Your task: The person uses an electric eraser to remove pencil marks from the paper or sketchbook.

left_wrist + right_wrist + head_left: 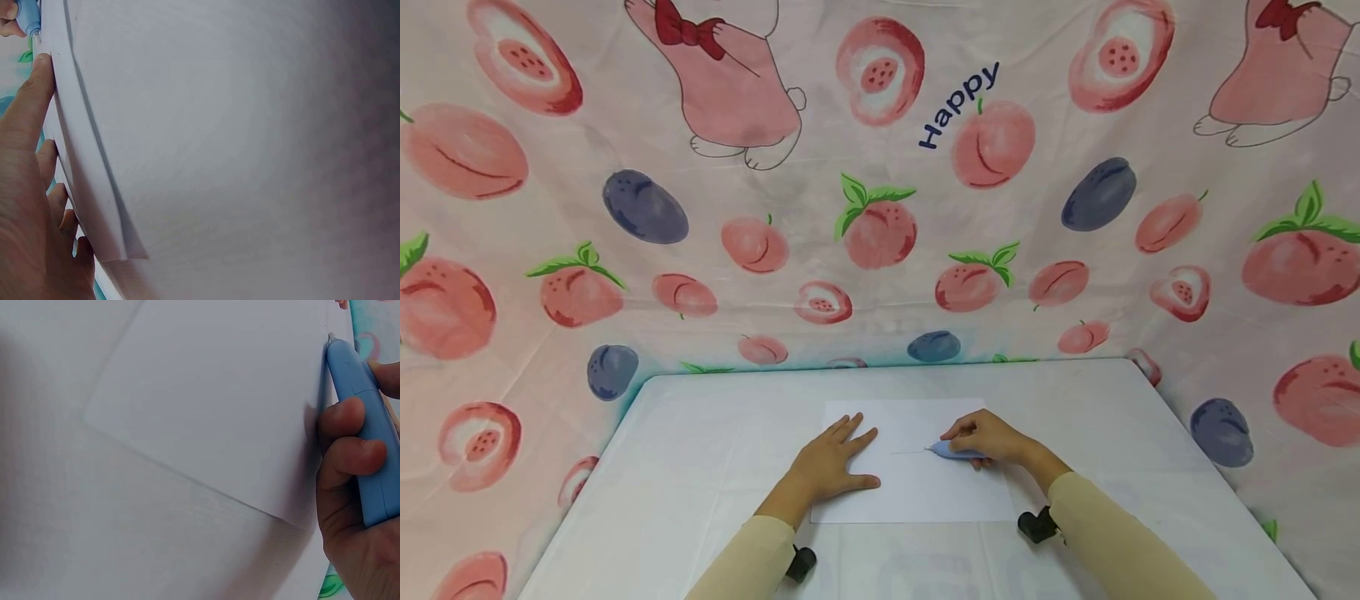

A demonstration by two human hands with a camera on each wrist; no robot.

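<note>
A white sheet of paper (910, 492) lies on the table, with a thin faint line running across its middle. Fingers spread, my left hand (829, 468) rests on the left part of the sheet; the left wrist view shows this hand (31, 187) along the paper (94, 181). My right hand (992, 435) grips a thick, light blue pen-shaped tool (951, 451) with a narrow pale tip. That tip meets the right end of the line. In the right wrist view, fingers curl round the blue tool (356, 381); its exact kind I cannot tell.
A white-covered table (700, 450) extends around the paper on all sides. Behind and beside it hangs a pink cloth (820, 208) printed with fruit. Dark wrist devices, one at the left wrist (801, 564) and one at the right (1037, 526), sit below the sleeves.
</note>
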